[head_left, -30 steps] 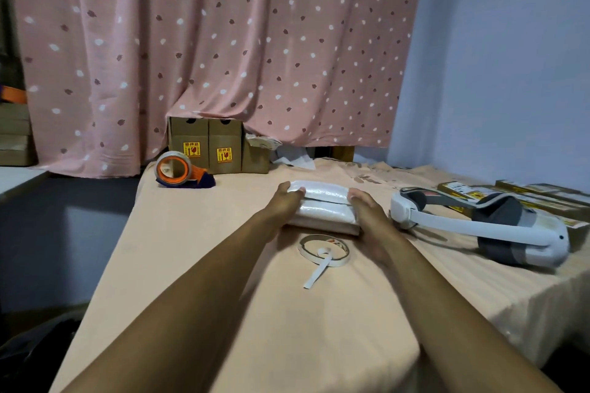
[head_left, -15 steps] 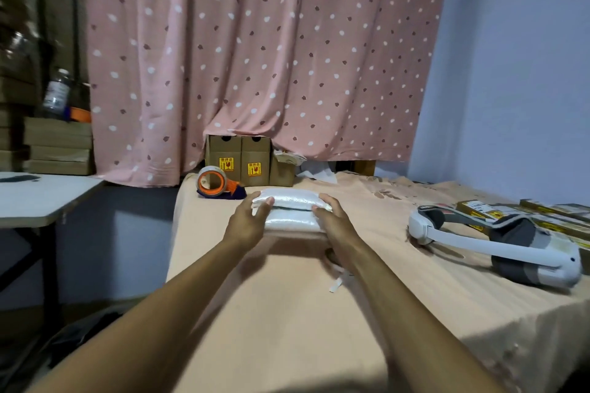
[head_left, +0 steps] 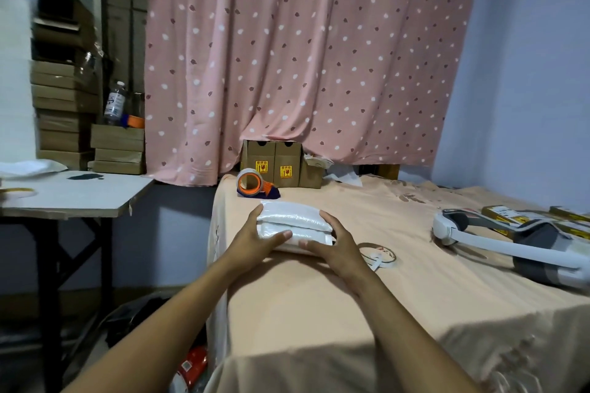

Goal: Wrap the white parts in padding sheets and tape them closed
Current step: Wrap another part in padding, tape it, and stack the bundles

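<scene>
Bare left hand (head_left: 255,241), right hand (head_left: 336,250), forearms; nails seemingly short.

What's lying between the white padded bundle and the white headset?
In the head view, a thin white tape ring with a loose tail lies on the peach tablecloth, beside the right hand gripping the white padded bundle.

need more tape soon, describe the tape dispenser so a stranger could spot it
Find the pink dotted curtain behind the peach-covered table. Brown cartons stand at its hem, with the tape dispenser just in front of them. Its upright orange roll sets it apart from the flat white tape ring nearer you.
</scene>
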